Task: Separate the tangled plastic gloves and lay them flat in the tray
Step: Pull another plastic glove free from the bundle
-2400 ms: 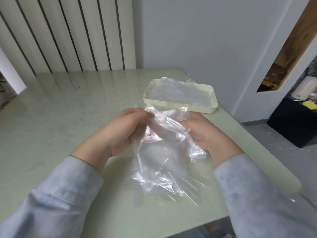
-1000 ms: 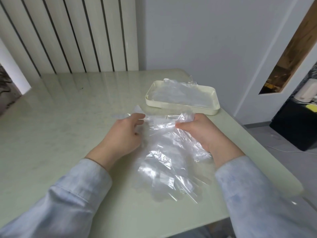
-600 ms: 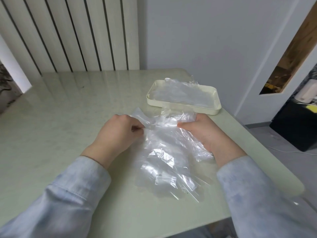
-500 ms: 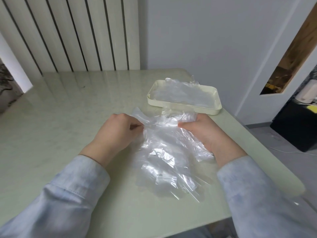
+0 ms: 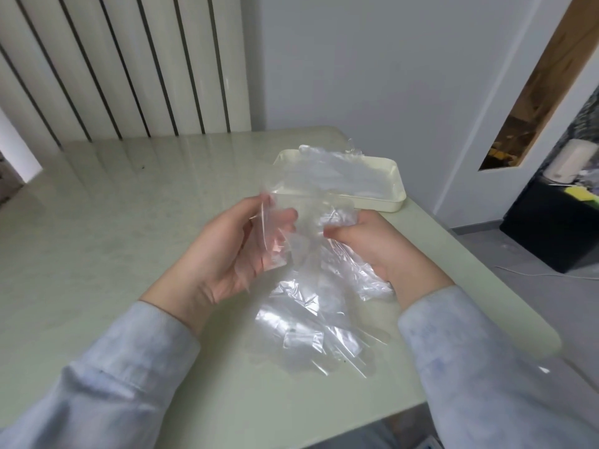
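A bundle of clear plastic gloves (image 5: 311, 312) hangs between my hands above the pale green table (image 5: 113, 241), its lower part crumpled on the surface. My left hand (image 5: 233, 251), palm turned toward me, pinches one thin glove sheet at its upper edge. My right hand (image 5: 366, 241) grips the bunched top of the other gloves. Behind them stands a cream tray (image 5: 393, 197) with clear gloves (image 5: 343, 170) lying flat inside.
The table's right edge (image 5: 486, 273) runs close to my right forearm. A ribbed white radiator (image 5: 123, 66) lines the wall behind the table. A black cabinet (image 5: 551, 228) stands on the floor at the right.
Both hands rose off the table with the gloves. My left hand turned palm up and pulled one sheet up and to the left, away from the bundle.
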The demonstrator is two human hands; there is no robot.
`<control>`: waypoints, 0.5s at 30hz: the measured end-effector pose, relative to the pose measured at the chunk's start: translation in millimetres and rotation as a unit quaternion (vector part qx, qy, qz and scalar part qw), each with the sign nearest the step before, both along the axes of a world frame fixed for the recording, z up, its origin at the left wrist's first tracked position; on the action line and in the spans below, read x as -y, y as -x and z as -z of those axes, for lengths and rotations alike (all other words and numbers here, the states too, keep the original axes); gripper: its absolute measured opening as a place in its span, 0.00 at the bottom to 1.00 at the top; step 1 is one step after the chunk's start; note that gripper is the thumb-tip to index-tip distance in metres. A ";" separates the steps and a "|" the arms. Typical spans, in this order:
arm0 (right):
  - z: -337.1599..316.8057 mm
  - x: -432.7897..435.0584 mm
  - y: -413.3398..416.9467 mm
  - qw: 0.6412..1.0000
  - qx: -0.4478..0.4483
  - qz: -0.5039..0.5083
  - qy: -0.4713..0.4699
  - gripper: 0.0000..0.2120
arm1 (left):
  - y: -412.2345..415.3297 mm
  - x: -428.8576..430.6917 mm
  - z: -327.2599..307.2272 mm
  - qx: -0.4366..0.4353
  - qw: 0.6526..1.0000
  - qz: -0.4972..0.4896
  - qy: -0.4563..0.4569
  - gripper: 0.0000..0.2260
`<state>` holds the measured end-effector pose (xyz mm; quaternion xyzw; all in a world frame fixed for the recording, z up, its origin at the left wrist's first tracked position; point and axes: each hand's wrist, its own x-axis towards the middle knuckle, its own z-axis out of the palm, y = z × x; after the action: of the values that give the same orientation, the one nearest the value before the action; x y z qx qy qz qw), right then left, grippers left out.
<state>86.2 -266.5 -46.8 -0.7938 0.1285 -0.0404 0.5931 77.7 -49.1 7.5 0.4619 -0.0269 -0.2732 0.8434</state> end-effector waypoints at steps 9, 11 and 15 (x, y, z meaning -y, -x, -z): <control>0.2 -0.2 0.7 1.000 0.001 -0.016 -0.024 0.06 | -0.7 9.4 18.7 0.019 0.984 0.017 -0.177 0.22; -1.3 -1.4 1.3 1.000 0.002 -0.018 -0.025 0.06 | -0.6 10.7 23.6 0.076 0.976 -0.010 -0.204 0.12; -0.3 -0.6 0.3 0.999 0.004 -0.035 -0.034 0.12 | -0.8 5.8 21.0 0.115 0.983 -0.003 -0.140 0.05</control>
<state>85.9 -265.9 -46.5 -0.7773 0.0996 -0.0181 0.6209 78.4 -54.9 -13.5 0.6036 -0.0836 -0.2167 0.7627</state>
